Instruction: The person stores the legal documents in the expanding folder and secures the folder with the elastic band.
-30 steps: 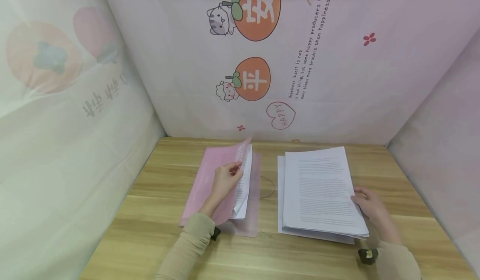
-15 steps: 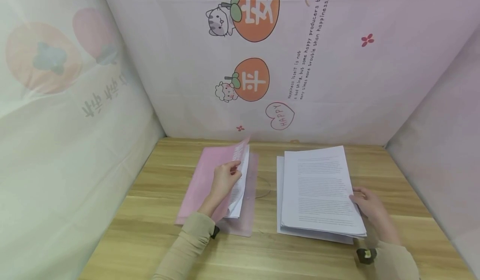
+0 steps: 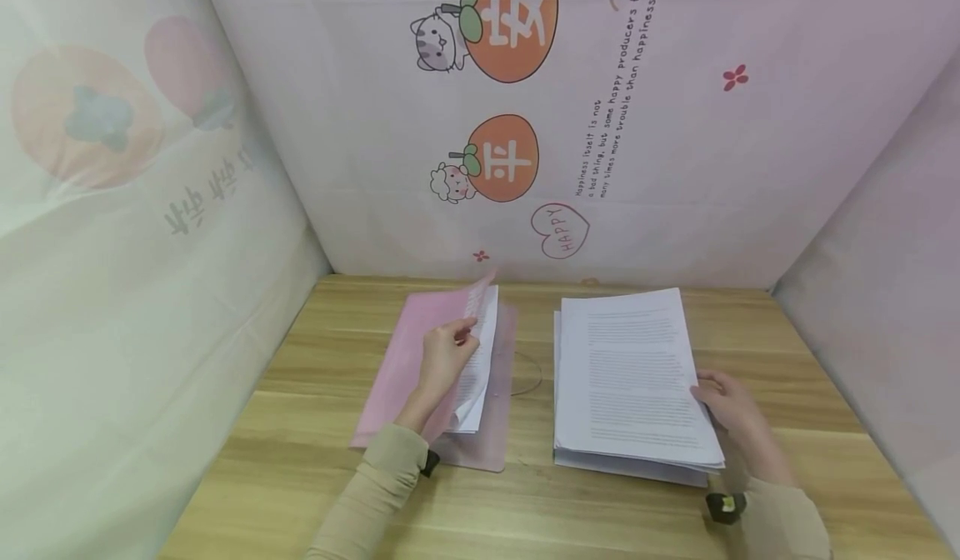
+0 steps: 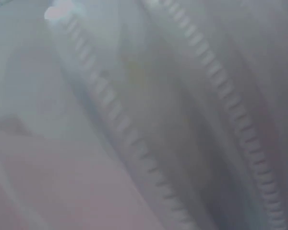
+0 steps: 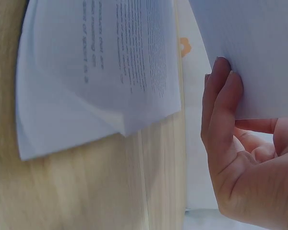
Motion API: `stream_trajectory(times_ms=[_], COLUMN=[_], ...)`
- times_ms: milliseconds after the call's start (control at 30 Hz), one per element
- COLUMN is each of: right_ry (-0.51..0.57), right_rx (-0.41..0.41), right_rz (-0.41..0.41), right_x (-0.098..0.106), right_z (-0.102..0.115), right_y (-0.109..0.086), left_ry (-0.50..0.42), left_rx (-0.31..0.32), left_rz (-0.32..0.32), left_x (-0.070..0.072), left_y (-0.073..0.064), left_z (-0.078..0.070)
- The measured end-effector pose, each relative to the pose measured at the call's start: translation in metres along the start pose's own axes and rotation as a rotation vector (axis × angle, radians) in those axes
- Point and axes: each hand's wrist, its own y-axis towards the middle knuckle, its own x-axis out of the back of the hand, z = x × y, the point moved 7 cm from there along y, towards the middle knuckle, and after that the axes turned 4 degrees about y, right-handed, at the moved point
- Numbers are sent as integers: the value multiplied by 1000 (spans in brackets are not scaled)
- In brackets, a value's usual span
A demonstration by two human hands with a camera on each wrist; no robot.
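In the head view, a pink plastic folder (image 3: 420, 343) lies at left with its front cover tilted up. My left hand (image 3: 444, 362) pinches that cover near its raised right edge. White printed sheets (image 3: 480, 377) show inside, their near corner curled. At right, my right hand (image 3: 727, 410) grips the right edge of some printed sheets (image 3: 637, 377), lifted over a lower paper stack (image 3: 637, 467). In the right wrist view, the fingers (image 5: 225, 96) lie along one face of the held sheets (image 5: 264, 52); a paper stack (image 5: 86, 86) with a bent corner rests below.
The wooden table (image 3: 540, 518) meets a printed cloth wall (image 3: 660, 210) at the back, with more cloth on both sides. A thin cord loop (image 3: 534, 370) extends from the folder's right edge. The left wrist view is blurred, showing ribbed strips (image 4: 120, 115) and a pink patch.
My right hand has moved slightly left, carrying the held sheets left over the lower stack. The folder has slid slightly left since a second ago, and my left hand still pinches its cover.
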Motion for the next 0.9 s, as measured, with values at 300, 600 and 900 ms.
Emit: stream_trajectory(times_ms=[300,600,900], right_ry=[80,41,134], right_rx=[19,30,43], right_rz=[42,43,60], right_x=[-13,-26,-42], right_z=[8,21,33], right_y=[4,8,12], left_ry=[-16,-62,-103], left_rx=[57,92,111], left_rz=[24,19,17], left_x=[3,5,7], left_y=[3,4,4], left_z=[5,7,8])
